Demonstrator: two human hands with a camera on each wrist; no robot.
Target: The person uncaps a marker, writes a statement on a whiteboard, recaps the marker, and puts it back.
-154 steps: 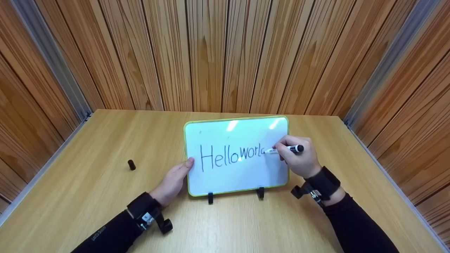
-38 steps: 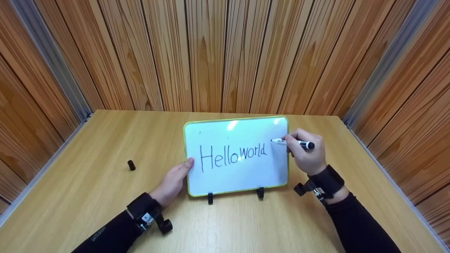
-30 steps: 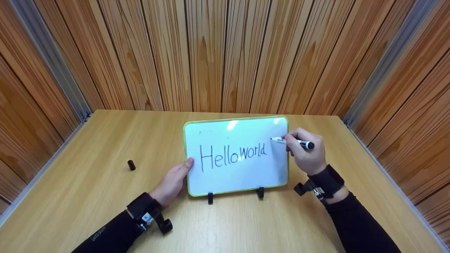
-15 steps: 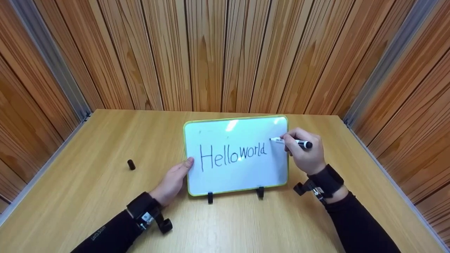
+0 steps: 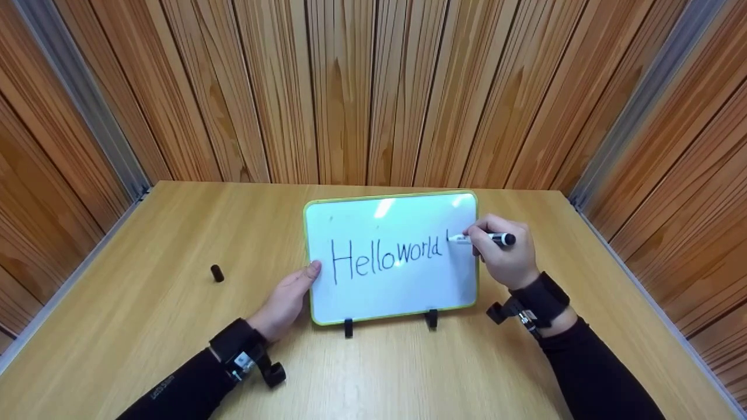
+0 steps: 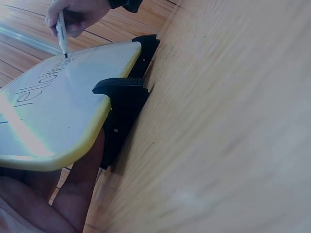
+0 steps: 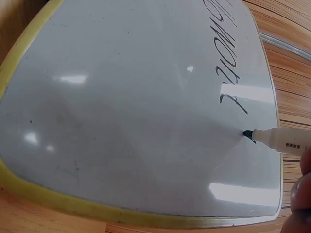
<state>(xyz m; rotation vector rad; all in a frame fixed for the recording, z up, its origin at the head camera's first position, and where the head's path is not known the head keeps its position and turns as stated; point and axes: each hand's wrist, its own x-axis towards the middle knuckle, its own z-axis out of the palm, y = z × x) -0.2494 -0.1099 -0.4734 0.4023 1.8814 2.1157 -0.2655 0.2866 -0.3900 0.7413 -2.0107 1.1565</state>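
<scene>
A small whiteboard [image 5: 385,303] with a yellow-green frame leans on a black stand [image 6: 124,116], and "Hello World" is written across it in black. My left hand [image 5: 289,297] grips the board's left edge, thumb on the front and fingers behind, as the left wrist view shows. In my right hand [image 5: 505,248] a white marker [image 7: 277,138] with a black end is pinched like a pen. Its black tip is at the board's surface, just right of the "d", where a short upright stroke shows in the head view.
A black marker cap [image 5: 217,273] lies on the wooden table [image 5: 146,326], left of the board. Wood-panelled walls [image 5: 344,87] rise behind the table and on both sides. Both wrists wear black straps with camera mounts [image 5: 242,350].
Over the frames my right hand finishes the "d", shifts right and up, then draws a short stroke downward beside the word. My left hand keeps its grip on the board.
</scene>
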